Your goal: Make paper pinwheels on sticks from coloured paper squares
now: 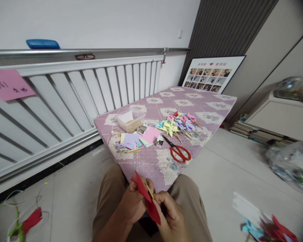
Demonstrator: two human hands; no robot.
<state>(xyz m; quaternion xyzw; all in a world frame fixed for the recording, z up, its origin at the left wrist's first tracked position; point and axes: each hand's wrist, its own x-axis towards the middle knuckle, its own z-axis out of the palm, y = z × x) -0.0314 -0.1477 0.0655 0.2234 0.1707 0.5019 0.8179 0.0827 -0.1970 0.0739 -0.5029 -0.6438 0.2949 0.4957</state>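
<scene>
Over the lap (192, 198), near side, left hand (136, 200) is gripping folded red paper (142, 188), right hand (170, 211) is pinching it beside a stick (149, 192); squeezing too hard could be creasing it imo

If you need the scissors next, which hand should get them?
Probably the right hand. The scissors lie almost straight ahead of it, while the left hand would reach across. Both hands are busy with the red paper and stick, though.
</scene>
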